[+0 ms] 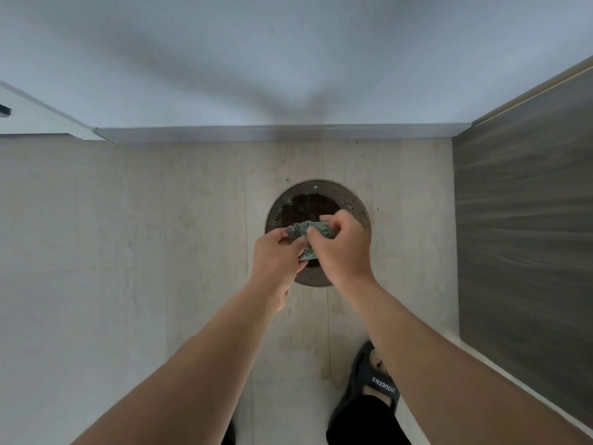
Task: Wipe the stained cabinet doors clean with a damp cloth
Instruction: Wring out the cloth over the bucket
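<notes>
Head view, looking down. Two bare forearms enter from the lower edge and converge toward the centre of the frame. Beside the right forearm, one black sandal with white lettering on its strap stands on the pale floor.

The left hand and right hand meet above one round metal basin, which stands on the floor and holds dark liquid; small holes dot its wall. One cloth is bunched between the two hands. The left fingers are curled round its left end, and the right fingers are curled over its right end, so that both hands grip it. Only a short stretch shows between them, with a small fold hanging below, between the palms. The cloth is held directly over the basin; whether it touches the liquid cannot be told.

The cloth is teal-green with a fine pattern, and the part at the left fingers shows a dark-and-light check. It is crumpled and twisted rather than flat.

One dark wood-grain cabinet front runs along the right side, well apart from the cloth and blurred. A white wall with a pale skirting board closes the far side.
</notes>
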